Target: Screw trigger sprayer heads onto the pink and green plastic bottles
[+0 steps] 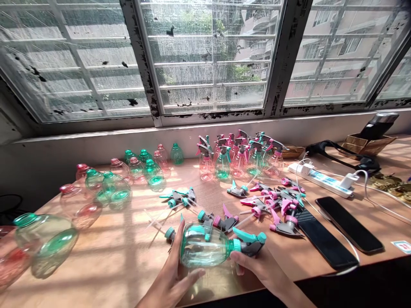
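A clear green spray bottle [205, 248] lies sideways in the air over the table's front edge, its base to the left. My left hand [180, 269] is wrapped round the base end, thumb below and fingers behind. At the neck, my right hand [248, 261] grips near the teal collar of the grey and teal trigger sprayer [252, 241], which sits on the bottle's mouth. Some right fingers are hidden behind the sprayer. Just beyond the bottle lie loose trigger sprayers, among them a grey and pink one [226, 221] and a teal-collared one [170, 233].
Open green and pink bottles [117, 190] stand at the left. Bottles with sprayers [239, 160] cluster at the back. Pink and teal sprayers [272, 199] lie in a heap right of centre, beside two phones [349, 224], a power strip [324, 179] and white cables.
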The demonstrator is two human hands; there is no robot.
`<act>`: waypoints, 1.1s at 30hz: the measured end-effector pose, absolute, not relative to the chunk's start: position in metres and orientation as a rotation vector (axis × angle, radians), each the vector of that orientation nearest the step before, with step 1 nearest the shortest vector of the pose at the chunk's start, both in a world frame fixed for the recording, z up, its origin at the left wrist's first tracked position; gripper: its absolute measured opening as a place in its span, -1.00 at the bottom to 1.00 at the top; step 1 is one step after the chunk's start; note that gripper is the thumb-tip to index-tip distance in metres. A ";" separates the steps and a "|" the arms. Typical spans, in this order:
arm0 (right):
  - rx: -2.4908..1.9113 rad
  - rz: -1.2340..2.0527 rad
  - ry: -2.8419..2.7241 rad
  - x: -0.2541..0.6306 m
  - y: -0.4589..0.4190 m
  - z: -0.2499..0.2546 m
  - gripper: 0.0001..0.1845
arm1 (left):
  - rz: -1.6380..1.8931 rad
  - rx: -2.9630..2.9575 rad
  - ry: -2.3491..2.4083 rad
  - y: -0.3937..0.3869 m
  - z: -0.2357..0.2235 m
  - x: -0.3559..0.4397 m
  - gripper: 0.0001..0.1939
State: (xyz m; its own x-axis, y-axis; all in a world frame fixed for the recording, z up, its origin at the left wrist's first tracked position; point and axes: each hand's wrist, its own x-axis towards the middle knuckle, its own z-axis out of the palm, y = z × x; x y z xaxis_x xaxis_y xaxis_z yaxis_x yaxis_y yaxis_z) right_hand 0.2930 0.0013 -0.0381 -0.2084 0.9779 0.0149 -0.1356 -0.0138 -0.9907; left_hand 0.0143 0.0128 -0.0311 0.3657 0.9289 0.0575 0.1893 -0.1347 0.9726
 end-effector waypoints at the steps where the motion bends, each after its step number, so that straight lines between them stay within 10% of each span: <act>1: -0.985 1.429 -1.257 0.293 0.001 -0.038 -0.53 | 0.896 1.569 1.005 0.013 -0.032 0.013 0.23; 9: -1.003 1.412 -1.281 0.292 0.000 -0.037 -0.52 | 0.875 1.537 0.998 0.010 -0.017 0.013 -0.06; 33: -1.001 1.397 -1.269 0.294 0.000 -0.040 -0.54 | 0.875 1.624 1.040 0.013 -0.027 0.015 0.04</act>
